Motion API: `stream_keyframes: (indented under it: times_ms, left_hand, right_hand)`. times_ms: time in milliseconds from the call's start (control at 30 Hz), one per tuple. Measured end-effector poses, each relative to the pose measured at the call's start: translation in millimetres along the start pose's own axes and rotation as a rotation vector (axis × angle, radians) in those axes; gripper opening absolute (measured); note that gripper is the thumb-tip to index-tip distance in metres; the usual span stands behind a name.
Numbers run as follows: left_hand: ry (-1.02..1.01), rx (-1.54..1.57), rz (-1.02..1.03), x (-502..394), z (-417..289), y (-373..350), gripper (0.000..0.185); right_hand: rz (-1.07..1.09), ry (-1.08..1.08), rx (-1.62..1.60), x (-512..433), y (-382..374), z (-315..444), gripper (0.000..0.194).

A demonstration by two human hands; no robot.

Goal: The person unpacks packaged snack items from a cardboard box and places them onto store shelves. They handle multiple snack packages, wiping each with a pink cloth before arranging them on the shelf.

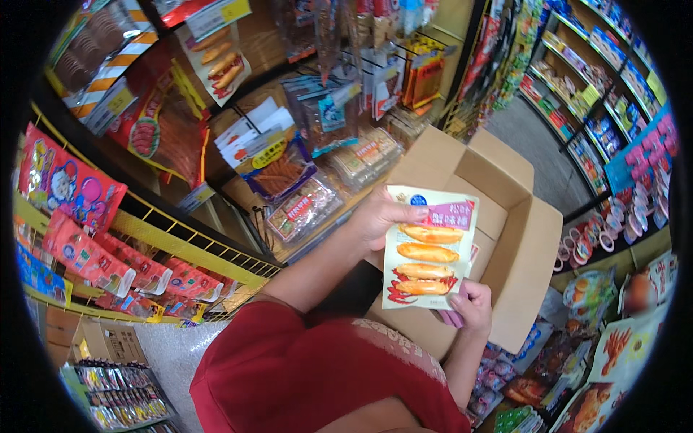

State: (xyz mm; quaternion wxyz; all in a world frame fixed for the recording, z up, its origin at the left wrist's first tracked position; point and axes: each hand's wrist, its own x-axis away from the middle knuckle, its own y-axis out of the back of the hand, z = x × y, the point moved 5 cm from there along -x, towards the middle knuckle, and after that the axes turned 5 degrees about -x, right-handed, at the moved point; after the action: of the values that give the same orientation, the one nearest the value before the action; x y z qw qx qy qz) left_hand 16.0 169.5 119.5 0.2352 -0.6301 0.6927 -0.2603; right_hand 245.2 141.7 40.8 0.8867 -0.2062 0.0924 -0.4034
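Note:
A pale snack packet [427,270] printed with bread-like sticks and red chillies is held up before me. My left hand [376,216] grips its upper left part, thumb across the front. At the lower right corner, the fingers of my right hand [474,308] pinch the packet's edge. Something purple [452,318] shows just under that corner, partly hidden by my fingers; I cannot tell what it is. Behind and below the packet stands an open cardboard box [533,265] with its flaps spread. The packet hides much of the box's inside.
Ahead, a display shelf holds clear trays of food [306,208] and hanging snack bags [330,113]. A similar packet [216,65] hangs higher up. To the left, a yellow wire rack [227,265] carries red pouches [86,249]. Packaged goods [541,373] crowd the lower right. An aisle floor [547,140] lies beyond the box.

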Motion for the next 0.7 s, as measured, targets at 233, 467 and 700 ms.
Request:
stream_keyframes:
  times_ms: [233, 467, 700]
  left_hand:
    - [-0.341, -0.282, -0.332, 13, -122, 58, 0.025]
    - [-0.677, -0.203, -0.623, 19, -262, 139, 0.024]
    - [-0.950, -0.486, -0.569, 41, -317, 126, 0.024]
  right_hand:
    - [-0.030, 0.112, 0.216, -13, -12, 10, 0.015]
    - [-0.017, 0.107, 0.217, -13, -16, 11, 0.014]
    - [-0.029, 0.086, 0.229, -14, -15, 9, 0.011]
